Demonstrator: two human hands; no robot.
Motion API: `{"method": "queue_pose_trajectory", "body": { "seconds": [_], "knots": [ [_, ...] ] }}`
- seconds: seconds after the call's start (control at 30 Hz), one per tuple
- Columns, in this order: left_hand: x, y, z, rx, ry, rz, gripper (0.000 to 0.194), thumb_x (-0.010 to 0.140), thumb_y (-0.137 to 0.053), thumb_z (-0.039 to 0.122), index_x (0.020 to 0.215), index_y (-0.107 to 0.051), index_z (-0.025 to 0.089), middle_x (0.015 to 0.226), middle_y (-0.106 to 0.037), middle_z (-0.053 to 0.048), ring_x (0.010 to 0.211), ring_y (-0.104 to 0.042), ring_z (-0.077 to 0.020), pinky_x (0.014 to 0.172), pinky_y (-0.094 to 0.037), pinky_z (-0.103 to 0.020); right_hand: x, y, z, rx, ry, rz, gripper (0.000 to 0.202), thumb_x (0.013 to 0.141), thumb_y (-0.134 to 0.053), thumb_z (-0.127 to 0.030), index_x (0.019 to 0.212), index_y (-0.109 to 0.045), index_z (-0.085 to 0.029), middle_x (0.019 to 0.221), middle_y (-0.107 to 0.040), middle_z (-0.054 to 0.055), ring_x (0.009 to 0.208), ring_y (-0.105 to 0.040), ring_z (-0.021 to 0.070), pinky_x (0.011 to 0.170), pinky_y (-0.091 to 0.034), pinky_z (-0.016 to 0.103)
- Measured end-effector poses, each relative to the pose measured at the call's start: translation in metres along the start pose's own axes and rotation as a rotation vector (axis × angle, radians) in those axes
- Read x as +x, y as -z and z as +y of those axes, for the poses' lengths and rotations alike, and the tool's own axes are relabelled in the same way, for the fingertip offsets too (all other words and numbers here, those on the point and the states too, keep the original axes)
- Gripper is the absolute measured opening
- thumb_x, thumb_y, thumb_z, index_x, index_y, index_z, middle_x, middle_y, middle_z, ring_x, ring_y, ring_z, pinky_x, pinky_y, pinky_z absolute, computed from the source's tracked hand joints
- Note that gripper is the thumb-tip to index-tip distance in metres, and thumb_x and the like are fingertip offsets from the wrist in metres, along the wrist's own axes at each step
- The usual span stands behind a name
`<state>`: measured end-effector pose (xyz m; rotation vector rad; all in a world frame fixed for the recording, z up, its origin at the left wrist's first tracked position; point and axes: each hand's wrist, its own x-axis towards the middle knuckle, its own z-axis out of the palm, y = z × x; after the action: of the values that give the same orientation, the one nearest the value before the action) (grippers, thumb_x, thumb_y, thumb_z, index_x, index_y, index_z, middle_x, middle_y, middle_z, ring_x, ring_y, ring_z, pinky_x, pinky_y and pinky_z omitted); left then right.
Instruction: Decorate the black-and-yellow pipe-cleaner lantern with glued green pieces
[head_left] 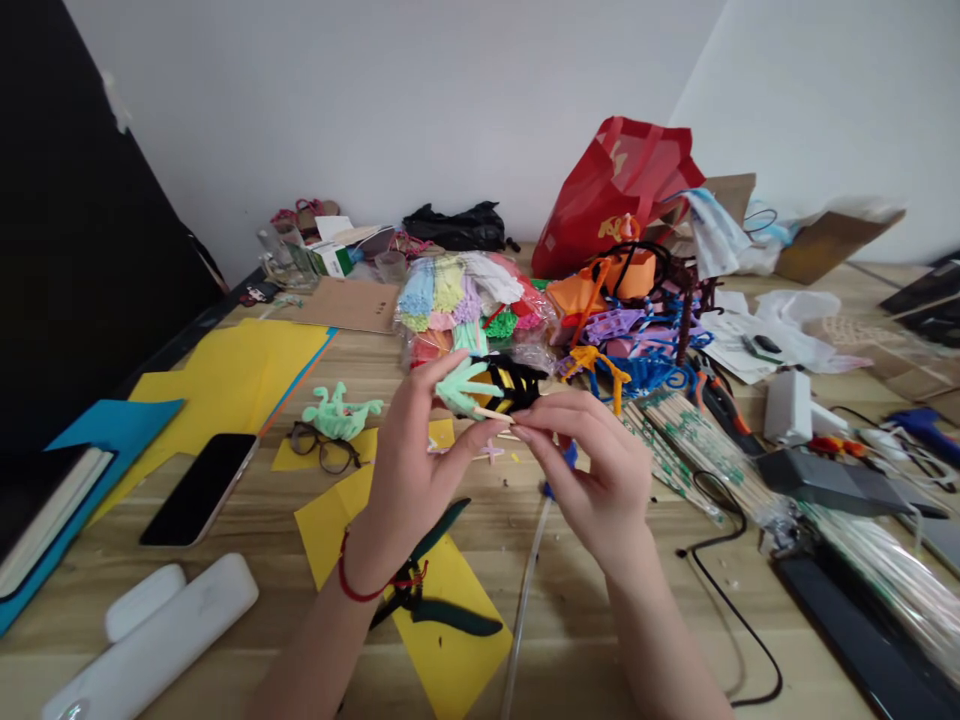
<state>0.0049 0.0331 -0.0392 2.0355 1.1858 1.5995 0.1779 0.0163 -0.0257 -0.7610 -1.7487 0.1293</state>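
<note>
My left hand point(421, 432) is closed around a pale green fuzzy piece point(459, 386) with several pointed strands. From it a thin wooden stick point(493, 415) points to the right, and my right hand point(586, 452) pinches the stick's far end. A black fuzzy piece with yellow bands point(525, 382) shows just behind the fingertips; whether it is joined to the green piece I cannot tell. Below my left hand, dark green-handled pliers point(450, 615) lie on yellow paper point(439, 665).
Bagged coloured pipe cleaners point(461, 295) and a red bag point(615, 190) stand behind. At left are a phone point(201, 490), glasses point(334, 455) and a white case point(169, 640). Wooden sticks point(690, 440), orange-handled pliers point(724, 405) and a black cable point(720, 590) lie at right.
</note>
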Motion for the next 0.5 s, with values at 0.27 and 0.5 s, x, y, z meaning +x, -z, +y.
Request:
{"method": "queue_pose_trajectory", "body": {
  "seconds": [0.27, 0.5],
  "knots": [
    [0.001, 0.001, 0.010, 0.053, -0.144, -0.068, 0.040, 0.104, -0.047, 0.026, 0.144, -0.046, 0.021, 0.141, -0.059, -0.009, 0.132, -0.055, -0.0177, 0.115, -0.043, -0.032, -0.001, 0.001, -0.004, -0.147, 0.042, 0.050, 0.023, 0.090, -0.066, -0.004, 0.104, -0.068, -0.021, 0.093, -0.068, 0.006, 0.086, -0.067, 0.0159, 0.071, -0.058, 0.028],
    [0.003, 0.003, 0.012, 0.107, -0.226, -0.052, 0.038, 0.106, -0.038, 0.018, 0.141, -0.051, 0.020, 0.139, -0.060, -0.008, 0.132, -0.053, -0.0132, 0.115, -0.040, -0.027, -0.003, 0.003, -0.002, -0.196, 0.071, 0.043, 0.024, 0.089, -0.066, -0.002, 0.105, -0.069, -0.020, 0.093, -0.066, 0.006, 0.085, -0.065, 0.0159, 0.071, -0.057, 0.029]
  ]
}}
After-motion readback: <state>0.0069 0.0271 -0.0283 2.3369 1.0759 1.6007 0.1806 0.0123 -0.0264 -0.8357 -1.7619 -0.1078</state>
